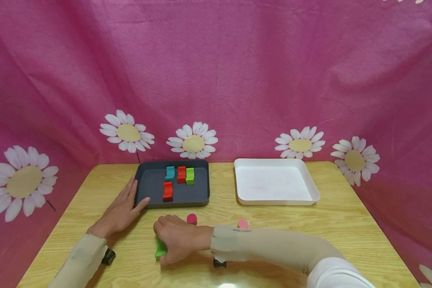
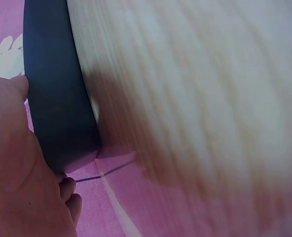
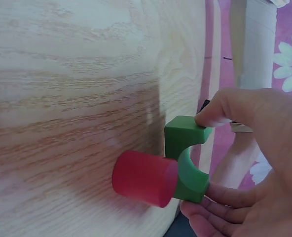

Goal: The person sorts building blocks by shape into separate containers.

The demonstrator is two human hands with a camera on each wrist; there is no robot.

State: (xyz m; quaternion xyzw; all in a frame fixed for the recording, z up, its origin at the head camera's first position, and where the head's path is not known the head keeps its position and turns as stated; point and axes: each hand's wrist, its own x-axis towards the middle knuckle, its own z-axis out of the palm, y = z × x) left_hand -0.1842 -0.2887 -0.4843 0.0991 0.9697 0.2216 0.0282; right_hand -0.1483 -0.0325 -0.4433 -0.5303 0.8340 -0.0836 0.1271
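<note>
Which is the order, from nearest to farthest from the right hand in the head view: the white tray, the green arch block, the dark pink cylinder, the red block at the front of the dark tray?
From the right hand:
1. Green arch block, held in its fingers, left of the palm.
2. Dark pink cylinder, just behind the knuckles.
3. Red block, in the dark tray, farther back.
4. White tray, back right.

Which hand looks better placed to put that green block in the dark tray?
The right hand, probably: it already pinches the green block between thumb and fingers. The left hand lies flat, touching the dark tray at its near-left corner, holding nothing.
</note>
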